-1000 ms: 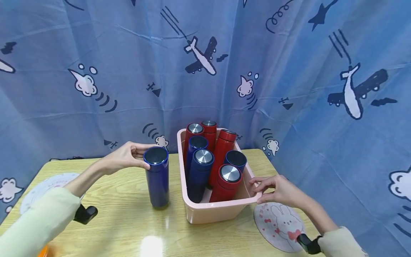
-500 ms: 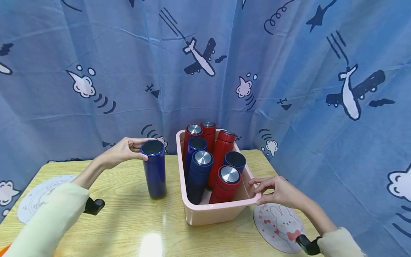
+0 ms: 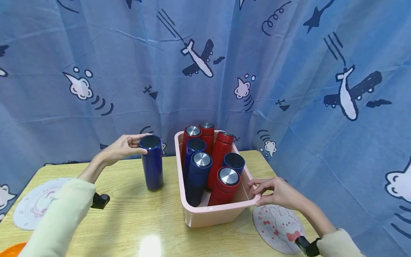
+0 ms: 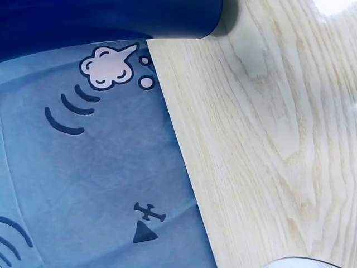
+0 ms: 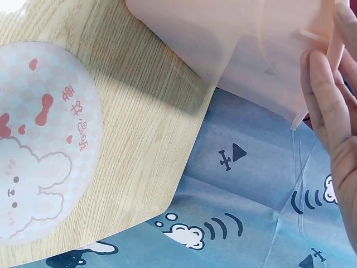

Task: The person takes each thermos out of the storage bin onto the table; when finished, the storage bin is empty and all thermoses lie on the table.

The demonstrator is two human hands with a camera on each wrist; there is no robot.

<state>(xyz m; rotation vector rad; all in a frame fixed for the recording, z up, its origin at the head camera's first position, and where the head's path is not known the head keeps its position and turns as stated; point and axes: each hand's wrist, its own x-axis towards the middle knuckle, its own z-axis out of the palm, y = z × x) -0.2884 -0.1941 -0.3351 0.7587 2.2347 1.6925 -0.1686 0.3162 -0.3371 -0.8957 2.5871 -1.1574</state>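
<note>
My left hand (image 3: 123,147) grips a blue thermos bottle (image 3: 153,166) near its dark lid, thumb in front and fingers behind. The bottle stands upright over the table, left of a pink plastic bin (image 3: 205,217). Its blue side fills the top of the left wrist view. With my right hand (image 3: 276,192) I pinch the bin's right front rim. Inside the bin stand several bottles: a silver-topped blue bottle (image 3: 198,178), a red bottle (image 3: 224,187) at the front, a leaning red bottle (image 3: 219,157), and others behind. The bin's outer wall (image 5: 223,39) shows in the right wrist view.
A round rabbit-print mat (image 3: 279,225) lies right of the bin, and another round mat (image 3: 40,207) at the table's left. An orange object (image 3: 14,250) shows at the lower left edge. A blue airplane-print curtain (image 3: 128,71) hangs behind the wooden table (image 3: 128,228).
My left hand has moved the blue bottle away from me and slightly left. The right hand keeps its pinch on the bin rim. More of the orange object shows at lower left.
</note>
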